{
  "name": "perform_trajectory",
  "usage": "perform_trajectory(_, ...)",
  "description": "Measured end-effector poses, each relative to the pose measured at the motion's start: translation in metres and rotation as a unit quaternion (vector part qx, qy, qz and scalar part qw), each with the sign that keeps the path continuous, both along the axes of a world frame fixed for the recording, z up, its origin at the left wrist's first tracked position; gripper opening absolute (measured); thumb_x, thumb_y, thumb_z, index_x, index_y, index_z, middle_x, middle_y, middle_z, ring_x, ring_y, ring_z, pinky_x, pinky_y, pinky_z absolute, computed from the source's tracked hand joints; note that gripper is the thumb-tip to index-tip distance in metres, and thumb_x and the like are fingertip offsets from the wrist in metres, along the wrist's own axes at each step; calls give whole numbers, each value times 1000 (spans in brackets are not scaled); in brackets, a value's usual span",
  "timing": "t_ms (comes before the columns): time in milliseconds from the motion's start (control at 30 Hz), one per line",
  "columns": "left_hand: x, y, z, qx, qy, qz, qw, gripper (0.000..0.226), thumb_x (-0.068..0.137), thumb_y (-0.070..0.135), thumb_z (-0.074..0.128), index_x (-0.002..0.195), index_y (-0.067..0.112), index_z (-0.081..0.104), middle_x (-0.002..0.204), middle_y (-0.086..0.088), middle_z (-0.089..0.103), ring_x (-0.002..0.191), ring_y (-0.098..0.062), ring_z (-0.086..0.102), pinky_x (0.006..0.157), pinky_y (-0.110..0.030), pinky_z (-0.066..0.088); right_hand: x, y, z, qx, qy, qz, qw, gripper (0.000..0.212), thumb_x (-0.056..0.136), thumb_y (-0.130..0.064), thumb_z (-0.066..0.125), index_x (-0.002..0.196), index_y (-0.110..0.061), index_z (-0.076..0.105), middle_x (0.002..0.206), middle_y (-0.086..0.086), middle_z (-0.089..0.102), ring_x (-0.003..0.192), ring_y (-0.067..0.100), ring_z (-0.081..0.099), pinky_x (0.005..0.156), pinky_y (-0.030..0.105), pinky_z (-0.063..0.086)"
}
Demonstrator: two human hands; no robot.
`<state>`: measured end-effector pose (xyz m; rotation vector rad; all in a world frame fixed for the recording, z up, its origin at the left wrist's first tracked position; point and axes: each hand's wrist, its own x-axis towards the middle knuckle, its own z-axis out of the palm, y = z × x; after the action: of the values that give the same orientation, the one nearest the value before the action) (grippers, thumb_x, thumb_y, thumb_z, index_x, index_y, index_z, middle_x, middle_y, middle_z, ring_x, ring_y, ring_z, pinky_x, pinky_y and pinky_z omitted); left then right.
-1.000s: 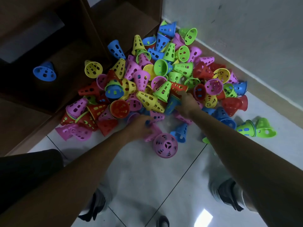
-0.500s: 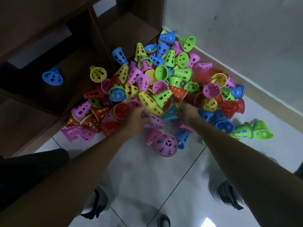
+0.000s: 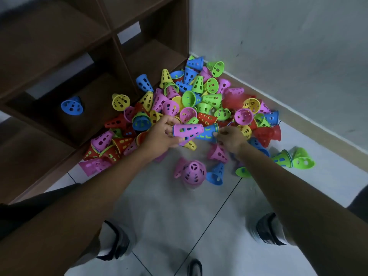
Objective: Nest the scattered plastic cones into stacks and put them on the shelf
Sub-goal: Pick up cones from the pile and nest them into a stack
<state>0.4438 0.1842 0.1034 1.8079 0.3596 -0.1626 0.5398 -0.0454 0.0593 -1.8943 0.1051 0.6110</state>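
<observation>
A heap of perforated plastic cones (image 3: 201, 100) in pink, blue, green, yellow and red fills the floor corner beside a dark wooden shelf (image 3: 65, 80). My left hand (image 3: 159, 134) grips a pink cone (image 3: 188, 132) lying sideways above the heap. My right hand (image 3: 229, 137) holds a blue cone (image 3: 208, 133) by its wide rim. The blue cone's narrow end points into or behind the pink cone's tip; I cannot tell if they touch. One blue cone (image 3: 71, 106) and one yellow cone (image 3: 120, 101) lie in the shelf's lowest compartment.
Loose cones lie on the pale tiled floor in front: a pink one (image 3: 194, 173), a blue one (image 3: 216, 174), a green nested pair (image 3: 292, 159). A grey wall (image 3: 278, 56) closes the right side. My shoes (image 3: 115, 244) stand below.
Both hands rose out of the heap, the left lifting a pink cone and the right a blue one, and brought them together. The camera tilted up, showing more of the shelf.
</observation>
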Motion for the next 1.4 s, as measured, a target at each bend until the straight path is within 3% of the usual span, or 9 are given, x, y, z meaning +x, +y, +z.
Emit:
perform_trajectory(233, -17, -7, 28, -71, 6, -29, 997, 78, 77, -7, 80, 144, 9, 44, 126, -13, 67, 114, -25, 68, 91, -30, 58, -5, -18, 14, 92, 25, -42, 995, 13, 94, -12, 68, 83, -8, 62, 73, 5, 57, 58, 14, 58, 67, 27, 59)
perform_trajectory(567, -32, -17, 42, -114, 31, -131, 984, 63, 76, -3, 81, 133, 6, 55, 116, -10, 74, 107, -26, 71, 92, -35, 58, -13, -19, 40, 242, 105, -110, 958, 11, 102, -6, 51, 93, -5, 57, 75, 9, 58, 63, 16, 58, 57, 22, 55)
perform_trajectory(667, -36, -15, 39, -88, 52, -173, 980, 60, 75, -2, 83, 129, 8, 59, 116, -7, 74, 106, -22, 71, 89, -31, 58, -16, -19, 43, 258, 124, -101, 953, 19, 104, -9, 45, 116, 4, 55, 86, 13, 63, 69, 17, 58, 58, 21, 56)
perform_trajectory(833, -46, -12, 23, -53, 63, -225, 971, 66, 69, 6, 90, 125, 15, 55, 111, -14, 74, 104, -44, 69, 94, -62, 53, -20, -22, 46, 284, 154, -84, 943, 35, 106, -10, 41, 135, 8, 47, 95, 14, 64, 73, 17, 62, 64, 23, 58)
perform_trajectory(933, -53, -15, 7, -34, 57, -232, 971, 71, 67, 10, 92, 124, 23, 52, 106, -20, 72, 97, -52, 66, 86, -66, 53, -22, -25, 50, 305, 169, -57, 936, 36, 106, -13, 41, 135, 7, 49, 97, 13, 64, 76, 17, 63, 67, 24, 59)
perform_trajectory(1000, -58, -18, -3, 13, 41, -244, 969, 72, 67, 18, 92, 124, 30, 49, 92, -8, 72, 80, -36, 68, 74, -49, 58, -23, -27, 54, 319, 179, -37, 930, 35, 106, -14, 42, 132, 6, 51, 97, 14, 64, 77, 18, 62, 68, 24, 59)
perform_trajectory(1133, -68, -20, -15, 111, 32, -260, 959, 66, 78, 23, 85, 128, 36, 43, 68, 3, 51, 59, -6, 47, 56, -23, 37, -27, -33, 64, 323, 205, 31, 923, 25, 102, -17, 45, 115, -1, 59, 91, 12, 66, 73, 16, 64, 68, 24, 58)
perform_trajectory(1233, -71, -15, -20, 144, 30, -260, 954, 65, 79, 26, 83, 128, 38, 42, 67, 2, 52, 58, -4, 47, 55, -21, 38, -29, -35, 70, 317, 234, 104, 913, 29, 96, -20, 49, 115, 0, 59, 87, 9, 70, 73, 15, 65, 68, 24, 57)
perform_trajectory(1400, -69, -6, -23, 141, 29, -220, 965, 66, 65, 49, 87, 117, 51, 46, 70, 1, 55, 63, -8, 52, 61, -42, 47, -33, -31, 71, 291, 266, 201, 897, 36, 95, -21, 55, 122, 4, 57, 94, 10, 69, 80, 16, 64, 76, 24, 56)
